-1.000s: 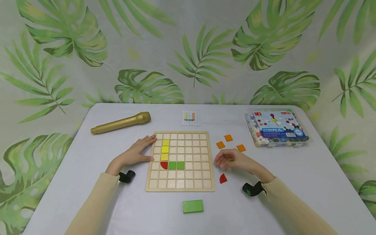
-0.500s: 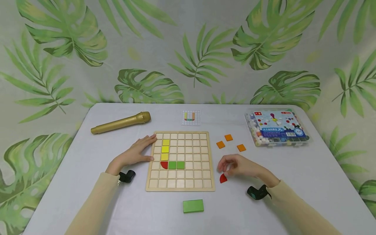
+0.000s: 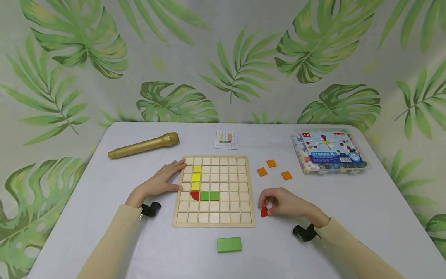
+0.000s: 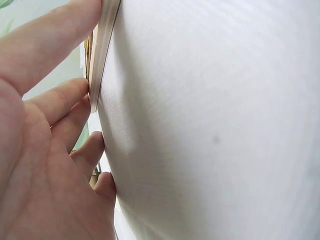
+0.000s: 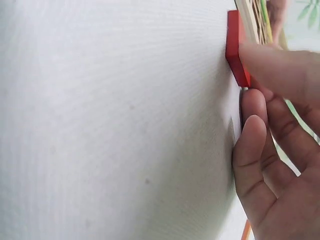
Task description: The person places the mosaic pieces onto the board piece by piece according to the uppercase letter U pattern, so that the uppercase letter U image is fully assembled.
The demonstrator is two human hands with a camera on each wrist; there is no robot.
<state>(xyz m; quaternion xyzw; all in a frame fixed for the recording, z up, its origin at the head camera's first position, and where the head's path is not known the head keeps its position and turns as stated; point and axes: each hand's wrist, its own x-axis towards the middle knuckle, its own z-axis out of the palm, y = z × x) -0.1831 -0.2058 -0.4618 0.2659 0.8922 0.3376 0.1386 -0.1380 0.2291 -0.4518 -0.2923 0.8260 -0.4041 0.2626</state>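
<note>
My left hand (image 3: 157,183) rests with spread fingers at the left edge of a wooden grid board (image 3: 213,225); the left wrist view shows its fingertips touching the board's side. On the board sit several yellow square tiles (image 3: 196,177) in a column, a red quarter-circle tile (image 3: 194,196) below them and two green square tiles (image 3: 209,196) beside it. Right of the board, my right hand (image 3: 286,202) pinches a second red quarter-circle tile (image 3: 263,211) between thumb and fingers. In the right wrist view that red tile (image 5: 233,42) is still low at the tablecloth, partly behind the thumb.
Three orange square tiles (image 3: 271,163) lie right of the board. A green rectangular block (image 3: 229,245) is in front of it. Behind are a small pattern card (image 3: 227,140), a gold microphone (image 3: 143,146) and a clear plastic case (image 3: 329,152) of coloured parts.
My right hand has come nearer to me, from above the red quarter-circle tile down to it, and its thumb and fingers now pinch the tile. My left hand has stayed in place.
</note>
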